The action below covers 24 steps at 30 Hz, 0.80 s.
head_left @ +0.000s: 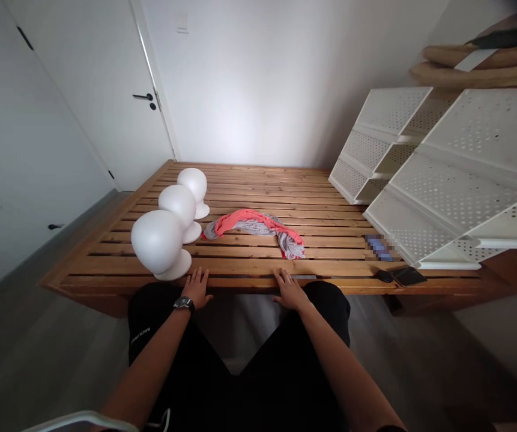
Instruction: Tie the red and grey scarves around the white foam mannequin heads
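My left hand (197,289) lies flat at the front edge of a slatted wooden platform (249,265), fingers spread, a watch on its wrist. My right hand (289,290) rests on the same edge farther right, fingers stretched out and holding nothing. Beyond both hands a coral and grey cloth (258,224), perhaps a scarf, lies bunched in an arc on the slats. Three white foam heads stand in a slanting row on the left: the nearest head (157,241) is close to my left hand, with a middle head (178,205) and a far head (193,184) behind it.
White perforated panels (469,174) of a rack stand on the right, with tan rolled things (478,66) above. Below them are a blurred-out blue item (379,247), a black mouse (384,276) and a dark flat object (408,276). A white door (100,84) is at the left.
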Available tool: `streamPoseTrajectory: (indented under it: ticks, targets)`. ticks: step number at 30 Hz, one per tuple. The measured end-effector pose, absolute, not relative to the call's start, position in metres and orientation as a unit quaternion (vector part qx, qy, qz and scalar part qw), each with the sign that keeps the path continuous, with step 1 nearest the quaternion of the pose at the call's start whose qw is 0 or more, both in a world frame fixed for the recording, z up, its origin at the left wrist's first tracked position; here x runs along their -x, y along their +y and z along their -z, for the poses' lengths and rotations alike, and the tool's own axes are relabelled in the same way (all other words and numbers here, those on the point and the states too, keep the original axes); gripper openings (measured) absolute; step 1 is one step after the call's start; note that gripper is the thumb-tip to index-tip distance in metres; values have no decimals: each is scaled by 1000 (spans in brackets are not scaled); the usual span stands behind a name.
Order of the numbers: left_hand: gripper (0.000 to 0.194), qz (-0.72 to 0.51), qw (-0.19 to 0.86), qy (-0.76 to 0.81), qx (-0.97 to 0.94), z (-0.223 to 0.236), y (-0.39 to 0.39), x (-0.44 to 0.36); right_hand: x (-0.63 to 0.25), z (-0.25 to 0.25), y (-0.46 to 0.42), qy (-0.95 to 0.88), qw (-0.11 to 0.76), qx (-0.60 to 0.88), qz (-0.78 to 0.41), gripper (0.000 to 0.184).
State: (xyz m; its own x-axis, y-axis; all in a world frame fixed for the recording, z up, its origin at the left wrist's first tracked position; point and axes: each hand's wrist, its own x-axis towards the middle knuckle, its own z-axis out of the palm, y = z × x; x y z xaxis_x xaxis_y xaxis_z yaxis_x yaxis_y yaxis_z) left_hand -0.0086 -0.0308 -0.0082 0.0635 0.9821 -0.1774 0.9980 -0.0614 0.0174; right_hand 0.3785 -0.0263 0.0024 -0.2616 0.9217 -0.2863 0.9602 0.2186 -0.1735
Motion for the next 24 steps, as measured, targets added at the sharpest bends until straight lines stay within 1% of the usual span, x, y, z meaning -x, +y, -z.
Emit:
streamPoseTrajectory:
  ticks: [3, 6, 9, 16, 20, 24]
  targets:
    - [103, 78, 65, 695, -712, 17, -30, 4, -382, 8, -23, 773, 77, -606, 174, 98]
    - [90, 66, 80, 699, -708, 20, -30, 6, -386, 13, -21, 765, 76, -614, 182, 88]
    - [80, 50, 102, 696, -709, 20, -27, 10, -387, 14, -20, 760, 89, -615, 188, 87]
    - [90, 46, 93, 700, -706, 24, -27, 9, -385, 11, -18, 761, 94, -611, 198, 88]
    - [91, 50, 96, 699, -707, 22, -29, 8, -386, 11, -18, 759, 105, -611, 198, 93]
    - [91, 48, 94, 699, -707, 21, -29, 8, -386, 11, -18, 761, 98, -611, 197, 94]
